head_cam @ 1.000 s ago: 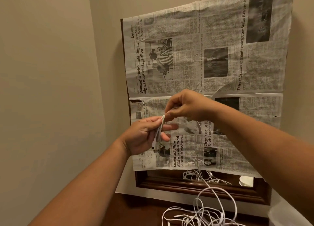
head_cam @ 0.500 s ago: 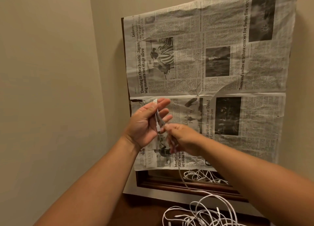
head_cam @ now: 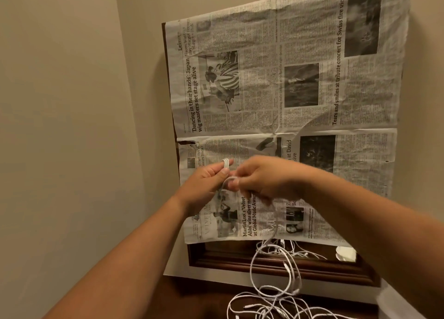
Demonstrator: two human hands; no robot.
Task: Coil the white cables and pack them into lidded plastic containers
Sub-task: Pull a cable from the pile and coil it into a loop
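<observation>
**Winding white cable on raised hands: items left to right**

Winding is under way at chest height, both hands held up in front of a papered frame.

1. Wall [head_cam: 60,126]. Plain beige, left of both hands and well apart from the fingers.

2. Left hand [head_cam: 206,186]. Palm turned toward the right hand. Fingers extended and pressed together, thumb laid along them.

3. Coil [head_cam: 225,163]. Several white turns wrapped around the left fingertips, a further loop showing just below, between the left thumb and the right fingers. The left fingers hold it from inside the turns.

4. Right hand [head_cam: 266,181]. Motion-blurred. Its fingers are curled and bunched, touching the left fingertips and pinching the cable's lower loop; the exact grip cannot be told through the blur.

5. Cable [head_cam: 274,232]. One white strand hangs from under the right fingers, faint and blurred, down to the pile.

6. Pile [head_cam: 276,294]. Loose white cables, tangled, on a dark surface well below both hands.

7. Newspaper [head_cam: 288,78]. Crumpled sheets behind the fingers, covering most of the frame.

8. Frame [head_cam: 240,258]. Dark wood, its lower edge exposed beneath the paper, below the fingers.
</observation>
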